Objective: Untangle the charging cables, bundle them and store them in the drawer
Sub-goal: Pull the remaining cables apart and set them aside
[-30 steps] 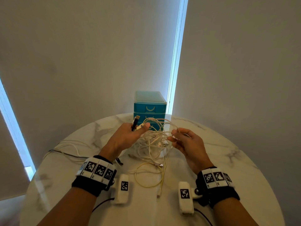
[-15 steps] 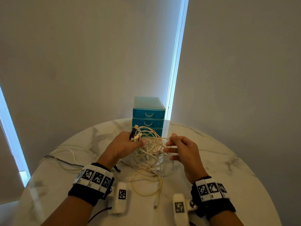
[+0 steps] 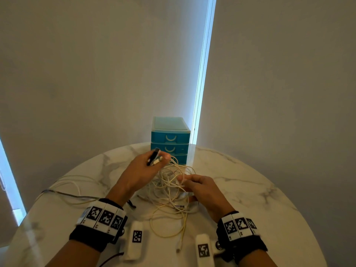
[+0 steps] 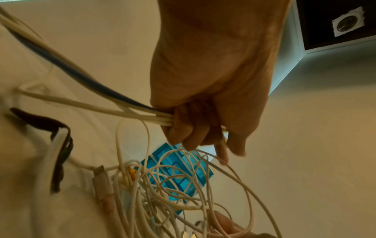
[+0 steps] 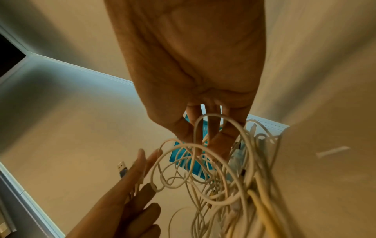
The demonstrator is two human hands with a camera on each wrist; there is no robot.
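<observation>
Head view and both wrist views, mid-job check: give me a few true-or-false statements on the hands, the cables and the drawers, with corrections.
1. The left hand holds cable plugs, one of them black. True.
2. The drawer unit has a drawer pulled open. False: every drawer front visible is shut.
3. The right hand pinches white strands of the cable tangle. True.
4. The cables are already bundled. False: they still form a loose tangle on the table.
5. The right hand rests flat on the table. False: its grip is on strands of the tangle.
</observation>
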